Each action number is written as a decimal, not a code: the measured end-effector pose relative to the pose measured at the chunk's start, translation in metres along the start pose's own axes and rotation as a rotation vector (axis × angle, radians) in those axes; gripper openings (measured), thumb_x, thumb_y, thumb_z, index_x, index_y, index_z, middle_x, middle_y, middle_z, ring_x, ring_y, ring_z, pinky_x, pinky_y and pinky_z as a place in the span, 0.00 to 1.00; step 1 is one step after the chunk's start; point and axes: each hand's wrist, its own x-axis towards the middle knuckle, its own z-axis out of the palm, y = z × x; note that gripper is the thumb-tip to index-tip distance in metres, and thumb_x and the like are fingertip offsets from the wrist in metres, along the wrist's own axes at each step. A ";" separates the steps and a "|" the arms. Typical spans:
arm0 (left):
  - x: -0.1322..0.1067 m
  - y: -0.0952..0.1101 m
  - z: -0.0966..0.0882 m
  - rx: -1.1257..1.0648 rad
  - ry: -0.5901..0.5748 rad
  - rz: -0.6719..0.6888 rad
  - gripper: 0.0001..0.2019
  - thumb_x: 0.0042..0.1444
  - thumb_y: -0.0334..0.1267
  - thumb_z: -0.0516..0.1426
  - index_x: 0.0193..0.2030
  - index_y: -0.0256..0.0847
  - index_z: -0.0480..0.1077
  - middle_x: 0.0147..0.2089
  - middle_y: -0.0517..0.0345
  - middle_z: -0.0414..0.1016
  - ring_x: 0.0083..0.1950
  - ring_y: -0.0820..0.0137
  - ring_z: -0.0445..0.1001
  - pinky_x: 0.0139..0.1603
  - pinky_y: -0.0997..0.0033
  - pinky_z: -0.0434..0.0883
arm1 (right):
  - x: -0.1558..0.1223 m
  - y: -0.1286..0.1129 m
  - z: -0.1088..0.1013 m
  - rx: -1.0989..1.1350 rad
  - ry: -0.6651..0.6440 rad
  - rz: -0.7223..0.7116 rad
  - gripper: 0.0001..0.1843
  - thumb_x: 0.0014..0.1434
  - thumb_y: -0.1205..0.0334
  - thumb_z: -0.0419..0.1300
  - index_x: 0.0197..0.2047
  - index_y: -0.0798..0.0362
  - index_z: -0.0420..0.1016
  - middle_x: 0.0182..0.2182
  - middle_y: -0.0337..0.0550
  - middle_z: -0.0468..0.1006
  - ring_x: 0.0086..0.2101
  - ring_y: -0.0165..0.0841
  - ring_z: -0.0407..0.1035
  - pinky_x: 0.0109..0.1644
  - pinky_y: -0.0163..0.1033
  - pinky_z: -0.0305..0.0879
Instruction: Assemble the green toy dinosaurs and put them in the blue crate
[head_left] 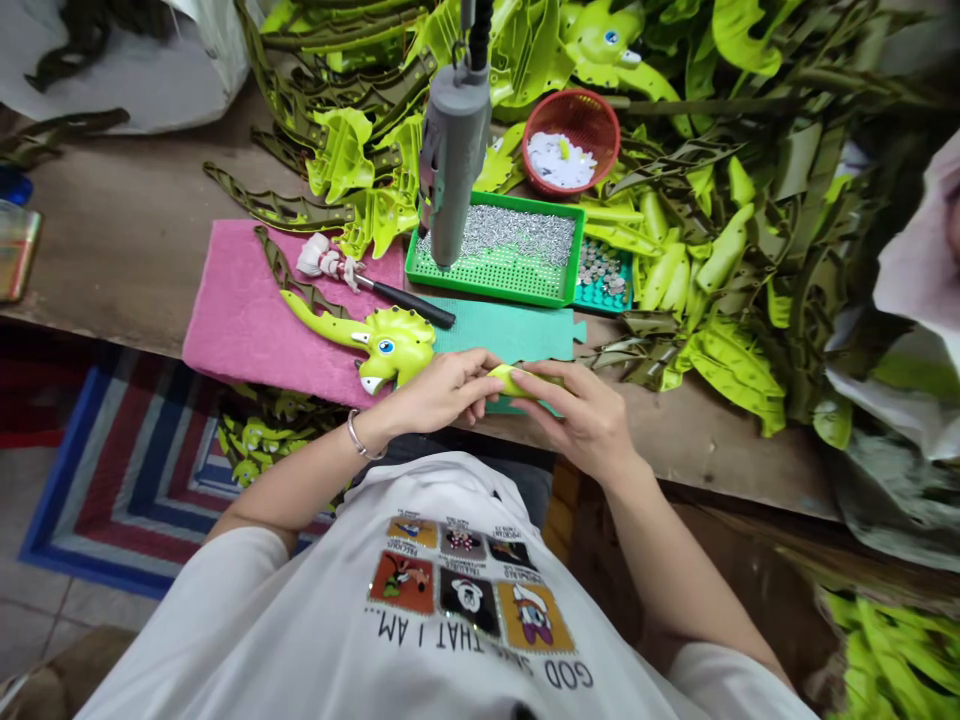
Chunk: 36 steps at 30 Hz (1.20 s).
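Note:
My left hand [442, 392] and my right hand [581, 415] meet at the table's front edge, both closed round a small lime-green plastic piece [510, 379]. Just left of my left hand a lime-green toy dinosaur half [375, 340], with a blue eye and a long tail, lies on a pink cloth [240, 320]. A black-handled tool [390, 290] with a cloth-wrapped end rests above the dinosaur. A grey electric screwdriver [452, 150] hangs over a green tray of small silver screws [517, 245].
Lime-green and olive plastic dinosaur parts [720, 230] are heaped along the back and right of the table. A red basket [574, 140] of white bits stands behind the tray. A teal mat [510, 330] lies under my hands. More green parts [262, 435] sit below the table by a striped rug [127, 470].

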 end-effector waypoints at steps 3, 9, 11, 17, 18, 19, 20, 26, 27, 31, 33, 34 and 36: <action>-0.007 -0.003 0.002 0.505 0.197 0.170 0.20 0.62 0.38 0.60 0.59 0.36 0.64 0.48 0.49 0.76 0.46 0.63 0.76 0.47 0.62 0.73 | -0.002 0.013 0.002 0.007 0.014 -0.057 0.22 0.60 0.64 0.65 0.58 0.47 0.73 0.42 0.45 0.83 0.40 0.35 0.76 0.46 0.41 0.72; -0.006 -0.021 0.004 1.060 0.204 0.326 0.30 0.59 0.34 0.63 0.64 0.32 0.56 0.52 0.44 0.74 0.54 0.56 0.71 0.56 0.55 0.64 | -0.006 0.024 0.013 0.018 -0.065 -0.097 0.16 0.59 0.65 0.66 0.51 0.47 0.77 0.44 0.43 0.84 0.42 0.37 0.74 0.46 0.43 0.71; -0.002 -0.025 0.003 1.081 0.188 0.344 0.24 0.61 0.33 0.61 0.61 0.32 0.58 0.50 0.47 0.75 0.50 0.59 0.73 0.54 0.58 0.64 | -0.007 0.022 0.016 0.031 -0.058 -0.083 0.16 0.59 0.66 0.66 0.51 0.47 0.78 0.45 0.44 0.83 0.43 0.37 0.73 0.46 0.44 0.71; -0.001 -0.021 -0.004 1.100 0.144 0.372 0.18 0.62 0.33 0.59 0.57 0.35 0.61 0.46 0.50 0.76 0.47 0.61 0.73 0.51 0.62 0.64 | -0.004 0.017 0.014 0.073 -0.098 -0.047 0.15 0.62 0.65 0.63 0.52 0.45 0.78 0.46 0.46 0.82 0.42 0.37 0.71 0.46 0.46 0.71; -0.002 -0.019 -0.005 1.106 0.130 0.369 0.18 0.62 0.34 0.60 0.56 0.36 0.61 0.45 0.51 0.75 0.47 0.61 0.73 0.50 0.62 0.64 | -0.003 0.016 0.013 0.081 -0.103 -0.051 0.15 0.62 0.65 0.62 0.52 0.45 0.78 0.45 0.46 0.82 0.42 0.37 0.71 0.46 0.46 0.72; -0.003 -0.016 -0.006 1.112 0.115 0.365 0.17 0.62 0.34 0.60 0.55 0.36 0.62 0.44 0.52 0.75 0.46 0.61 0.73 0.50 0.62 0.64 | -0.002 0.016 0.013 0.086 -0.103 -0.057 0.15 0.61 0.65 0.62 0.52 0.46 0.78 0.45 0.47 0.82 0.42 0.37 0.71 0.46 0.46 0.72; -0.003 -0.013 -0.008 1.120 0.100 0.362 0.16 0.62 0.34 0.60 0.54 0.37 0.62 0.43 0.52 0.75 0.46 0.61 0.73 0.49 0.63 0.64 | -0.001 0.015 0.012 0.085 -0.100 -0.063 0.15 0.61 0.65 0.63 0.52 0.46 0.78 0.45 0.47 0.81 0.42 0.37 0.71 0.46 0.46 0.72; -0.004 0.013 -0.023 1.191 0.007 0.339 0.16 0.62 0.39 0.61 0.52 0.36 0.63 0.41 0.53 0.75 0.44 0.61 0.74 0.48 0.66 0.64 | -0.001 0.013 0.022 -0.092 0.066 -0.167 0.18 0.58 0.64 0.66 0.53 0.47 0.75 0.47 0.49 0.80 0.42 0.37 0.73 0.44 0.45 0.73; -0.004 0.018 -0.025 1.205 -0.010 0.335 0.16 0.63 0.40 0.61 0.51 0.36 0.63 0.40 0.53 0.76 0.44 0.61 0.75 0.47 0.66 0.64 | -0.001 0.013 0.025 -0.117 0.111 -0.186 0.19 0.58 0.65 0.67 0.53 0.46 0.74 0.46 0.48 0.81 0.42 0.37 0.74 0.44 0.44 0.73; -0.007 0.025 -0.024 1.244 0.022 0.350 0.10 0.65 0.39 0.58 0.48 0.37 0.64 0.40 0.52 0.77 0.42 0.62 0.76 0.49 0.64 0.65 | 0.003 0.014 0.028 -0.135 0.195 -0.207 0.25 0.57 0.66 0.68 0.57 0.45 0.72 0.43 0.45 0.83 0.42 0.36 0.75 0.44 0.42 0.74; -0.009 0.022 -0.019 1.249 0.115 0.367 0.11 0.66 0.35 0.56 0.53 0.36 0.62 0.44 0.49 0.77 0.45 0.62 0.76 0.49 0.62 0.66 | 0.007 0.013 0.027 -0.127 0.217 -0.205 0.27 0.56 0.66 0.69 0.58 0.46 0.72 0.42 0.44 0.84 0.42 0.36 0.75 0.45 0.42 0.74; -0.010 0.020 -0.016 1.252 0.169 0.372 0.15 0.67 0.33 0.54 0.58 0.35 0.60 0.46 0.48 0.77 0.46 0.62 0.76 0.49 0.62 0.67 | 0.009 0.013 0.025 -0.120 0.228 -0.209 0.27 0.56 0.67 0.69 0.58 0.47 0.72 0.42 0.44 0.85 0.42 0.37 0.75 0.44 0.42 0.74; -0.011 0.014 -0.011 1.263 0.253 0.397 0.21 0.67 0.29 0.52 0.65 0.34 0.55 0.49 0.48 0.77 0.46 0.62 0.76 0.47 0.63 0.68 | 0.011 0.011 0.024 -0.094 0.244 -0.213 0.27 0.56 0.67 0.69 0.59 0.48 0.72 0.42 0.44 0.85 0.41 0.37 0.75 0.44 0.43 0.74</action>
